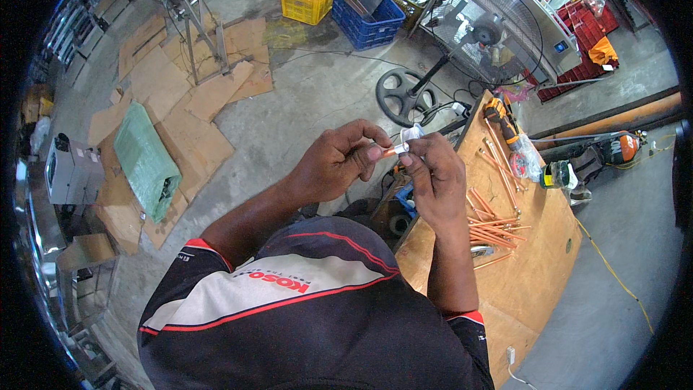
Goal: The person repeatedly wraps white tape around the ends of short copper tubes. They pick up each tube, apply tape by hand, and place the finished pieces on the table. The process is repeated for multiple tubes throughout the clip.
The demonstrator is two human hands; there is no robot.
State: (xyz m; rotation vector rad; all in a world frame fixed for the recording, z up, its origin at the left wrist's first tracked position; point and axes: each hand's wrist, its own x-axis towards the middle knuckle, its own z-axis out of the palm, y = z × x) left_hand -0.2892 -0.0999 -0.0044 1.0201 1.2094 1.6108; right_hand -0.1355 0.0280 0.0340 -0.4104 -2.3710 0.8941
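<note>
head | tube (390, 152): just left of worktop (538, 274), above floor | left grip (336, 164) pinching copper-coloured end, right grip (437, 179) pinching pale end | likely light, stiff, perhaps slick; fingertip hold near ends suits | fingers hide both tips; pale part's kind unclear

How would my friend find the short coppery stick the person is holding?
Find the big tan wooden table on the right. Near its left edge, the left hand and right hand almost meet. Pinched between them is the short coppery stick with a pale end, held up while thin coppery rods lie on the table.
</note>
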